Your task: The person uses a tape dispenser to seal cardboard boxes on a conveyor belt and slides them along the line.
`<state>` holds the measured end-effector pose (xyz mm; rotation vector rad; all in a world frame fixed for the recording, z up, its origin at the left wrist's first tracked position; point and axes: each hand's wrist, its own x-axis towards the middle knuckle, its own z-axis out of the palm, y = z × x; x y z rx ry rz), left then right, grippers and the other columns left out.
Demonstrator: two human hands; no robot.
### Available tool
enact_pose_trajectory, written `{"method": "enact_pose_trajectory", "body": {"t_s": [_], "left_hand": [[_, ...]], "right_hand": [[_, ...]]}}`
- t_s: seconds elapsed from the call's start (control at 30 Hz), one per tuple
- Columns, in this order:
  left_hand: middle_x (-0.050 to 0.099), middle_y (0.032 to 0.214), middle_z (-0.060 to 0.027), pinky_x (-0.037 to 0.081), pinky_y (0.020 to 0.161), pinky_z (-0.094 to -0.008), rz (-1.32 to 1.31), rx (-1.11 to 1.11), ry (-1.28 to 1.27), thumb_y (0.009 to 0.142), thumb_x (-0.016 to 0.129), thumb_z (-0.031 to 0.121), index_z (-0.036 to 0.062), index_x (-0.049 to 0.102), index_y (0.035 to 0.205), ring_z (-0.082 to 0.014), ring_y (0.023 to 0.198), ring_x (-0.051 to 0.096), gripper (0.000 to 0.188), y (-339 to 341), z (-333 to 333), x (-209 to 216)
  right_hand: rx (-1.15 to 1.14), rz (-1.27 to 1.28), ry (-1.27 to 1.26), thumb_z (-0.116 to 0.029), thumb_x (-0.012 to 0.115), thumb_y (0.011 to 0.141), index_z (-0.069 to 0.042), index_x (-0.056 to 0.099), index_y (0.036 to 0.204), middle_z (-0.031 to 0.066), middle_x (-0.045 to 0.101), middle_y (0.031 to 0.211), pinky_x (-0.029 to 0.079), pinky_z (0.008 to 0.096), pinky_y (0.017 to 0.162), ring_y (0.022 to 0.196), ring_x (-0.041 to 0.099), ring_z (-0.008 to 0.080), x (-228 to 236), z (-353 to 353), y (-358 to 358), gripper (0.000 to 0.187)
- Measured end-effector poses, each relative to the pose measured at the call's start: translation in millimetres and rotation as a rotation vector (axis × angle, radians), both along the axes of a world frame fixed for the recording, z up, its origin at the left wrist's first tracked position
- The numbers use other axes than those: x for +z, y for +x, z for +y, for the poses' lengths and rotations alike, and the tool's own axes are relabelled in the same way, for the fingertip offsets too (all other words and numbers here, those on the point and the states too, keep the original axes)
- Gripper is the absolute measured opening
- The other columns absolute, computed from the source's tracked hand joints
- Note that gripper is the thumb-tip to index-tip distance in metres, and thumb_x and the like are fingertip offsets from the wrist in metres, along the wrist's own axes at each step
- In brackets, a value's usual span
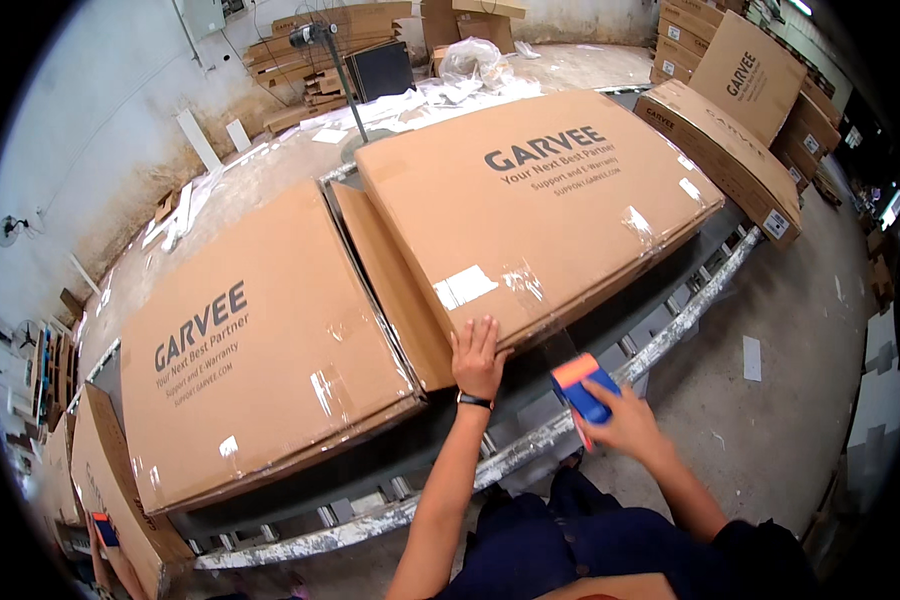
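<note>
Left hand: the wearer's left hand (478, 362) lies over the near left corner of the big carton, fingers laid along the top and only slightly apart, pressing rather than gripping; a black wristband (474, 401) circles the wrist.
Right hand: the wearer's right hand (626, 422) is closed around a handheld tape dispenser, just off the carton's near edge and above the painted rail.
Tape dispenser: a blue and orange tape dispenser (585, 388), its orange end turned toward the carton; a faint clear strip (562, 347) seems to run between the two.
Big carton: the flat brown carton (450, 215) rests on the conveyor in front of the wearer, dark print on top, with shiny tape patches and a white label (465, 287) near the left hand.
Neighbouring carton: a second printed carton (270, 370) lies to the left on the same line, a brown side panel (385, 285) showing between the two.
Conveyor: a roller conveyor, its curved near rail (530, 441) scuffed and patchy white.
Right end: another carton (725, 150) lies beyond the big one, with a printed carton (750, 80) propped upright behind it.
Left end: a tilted carton (115, 480) and, beside it, a co-worker's hand (105, 532) by a blue and orange tool; its grip I cannot make out.
Far side: a dark post (342, 80), crumpled clear plastic (475, 62) and stacked flattened cardboard (300, 50) near the stained wall.
</note>
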<state>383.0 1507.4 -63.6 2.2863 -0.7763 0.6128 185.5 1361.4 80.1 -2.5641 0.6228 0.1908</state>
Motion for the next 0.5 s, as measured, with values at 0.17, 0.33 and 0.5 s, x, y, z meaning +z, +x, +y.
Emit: {"method": "enact_pose_trajectory", "body": {"t_s": [0.17, 0.33, 0.5], "left_hand": [[0.056, 0.123, -0.0001, 0.034, 0.100, -0.0507, -0.009, -0.015, 0.005, 0.063, 0.076, 0.026, 0.0151, 0.058, 0.118, -0.0256, 0.118, 0.047, 0.059, -4, -4, 10], [0.055, 0.124, -0.0001, 0.032, 0.101, -0.0511, -0.006, -0.072, 0.010, 0.062, 0.076, 0.024, 0.0151, 0.057, 0.119, -0.0269, 0.117, 0.048, 0.061, -2, -7, 1], [0.051, 0.128, -0.0027, 0.026, 0.104, -0.0520, 0.041, -0.025, 0.077, 0.060, 0.079, 0.022, 0.0138, 0.053, 0.122, -0.0286, 0.123, 0.041, 0.068, -1, -5, 9]], "right_hand": [[0.021, 0.038, 0.023, -0.049, 0.065, 0.063, -0.022, 0.055, 0.122, 0.0247, 0.057, 0.099, 0.048, 0.0426, 0.081, 0.091, 0.058, 0.0391, -58, -19, 19, 0.065], [0.243, 0.161, -0.189, -0.055, 0.064, 0.060, -0.019, 0.066, 0.107, 0.0209, 0.062, 0.088, 0.051, 0.0405, 0.077, 0.090, 0.061, 0.0321, -94, -32, 135, 0.059], [0.148, 0.078, -0.141, -0.057, 0.062, 0.062, -0.021, 0.064, 0.111, 0.0206, 0.062, 0.090, 0.050, 0.0403, 0.079, 0.091, 0.061, 0.0336, -94, -46, 107, 0.061]]}}
